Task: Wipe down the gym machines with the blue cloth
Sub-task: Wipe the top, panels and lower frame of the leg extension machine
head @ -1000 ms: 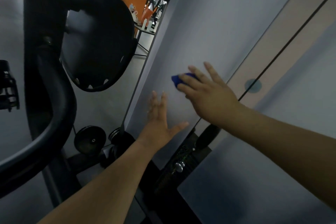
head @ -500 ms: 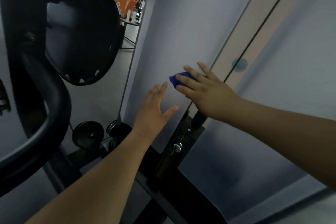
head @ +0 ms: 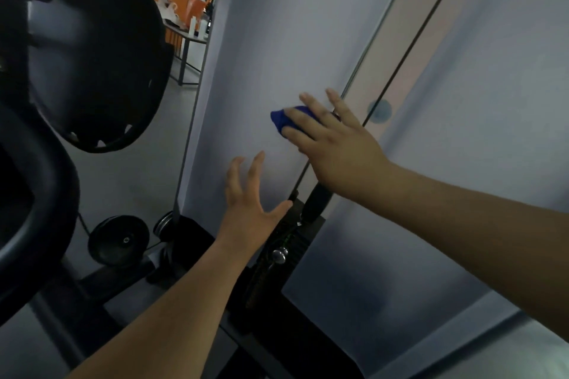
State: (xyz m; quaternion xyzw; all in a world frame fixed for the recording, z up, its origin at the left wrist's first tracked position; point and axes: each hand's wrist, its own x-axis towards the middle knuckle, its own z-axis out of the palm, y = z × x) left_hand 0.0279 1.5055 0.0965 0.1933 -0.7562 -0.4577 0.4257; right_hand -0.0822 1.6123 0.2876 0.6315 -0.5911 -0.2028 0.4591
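Against the pale machine panel [head: 277, 40], the right hand [head: 335, 144] presses straight fingers [head: 303, 121] over the blue cloth [head: 278, 118], seemingly soft, light, best palmed at its bunch; left hand [head: 249, 203] splayed, empty

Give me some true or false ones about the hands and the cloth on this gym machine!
1. The right hand presses a blue cloth against the pale grey panel. True.
2. The left hand holds a spray bottle. False: it holds nothing, and its fingers are spread.
3. The blue cloth lies on the floor. False: it is up on the panel, under the right hand's fingers.
4. A round black weight plate sits low on the left. True.
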